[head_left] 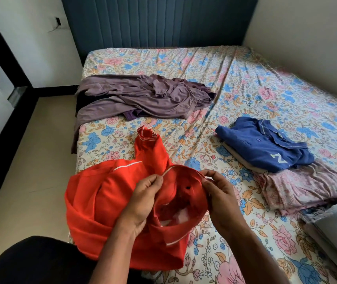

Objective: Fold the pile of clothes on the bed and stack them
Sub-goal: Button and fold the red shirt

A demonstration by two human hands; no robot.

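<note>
— What are the hands doing?
— The left hand (143, 196) and right hand (221, 196) are pinching the red shirt (102, 201) by its collar, likely straightening it, at the bed's (245, 78) near edge.
— And the folded stack (266, 148)?
— Sitting well apart, rightward.

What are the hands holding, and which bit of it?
Both hold the red shirt by its white-trimmed collar: the left hand pinches the collar's left side, the right hand pinches its right side.
</note>
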